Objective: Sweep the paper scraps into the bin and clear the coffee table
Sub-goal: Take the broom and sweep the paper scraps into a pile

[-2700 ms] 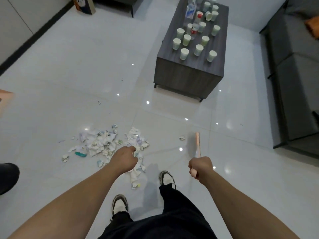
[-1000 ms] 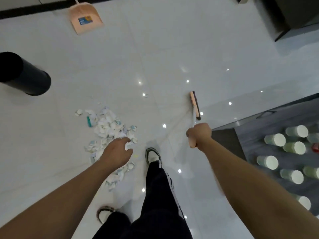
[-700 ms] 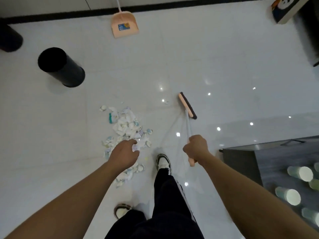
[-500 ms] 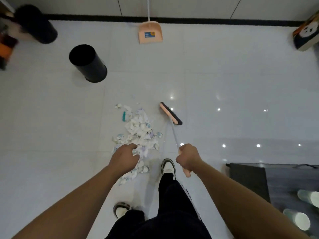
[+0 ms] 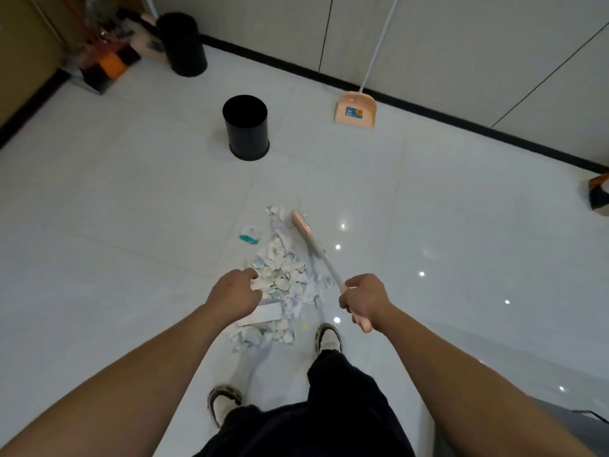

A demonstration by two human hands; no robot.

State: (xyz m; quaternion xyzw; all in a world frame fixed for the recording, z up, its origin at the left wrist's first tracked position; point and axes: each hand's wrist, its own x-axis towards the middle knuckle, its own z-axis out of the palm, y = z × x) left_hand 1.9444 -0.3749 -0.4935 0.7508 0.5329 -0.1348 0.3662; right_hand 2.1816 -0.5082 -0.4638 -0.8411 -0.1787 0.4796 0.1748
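Broom (image 5: 308, 240) reached scraps (image 5: 283, 275) (two bins (image 5: 246, 128)).

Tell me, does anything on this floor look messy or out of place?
Yes. A heap of torn paper scraps litters the tiles by the person's feet, and one teal-edged piece lies apart. The dustpan leans at the wall, far from the mess.

Dim, glare-speckled floor (image 5: 428, 225), warped edges

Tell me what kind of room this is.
Probably an indoor lounge or office room: glossy pale tiled floor, panelled wall with black skirting, a round black waste bin and a peach plastic dustpan leaning against the wall.
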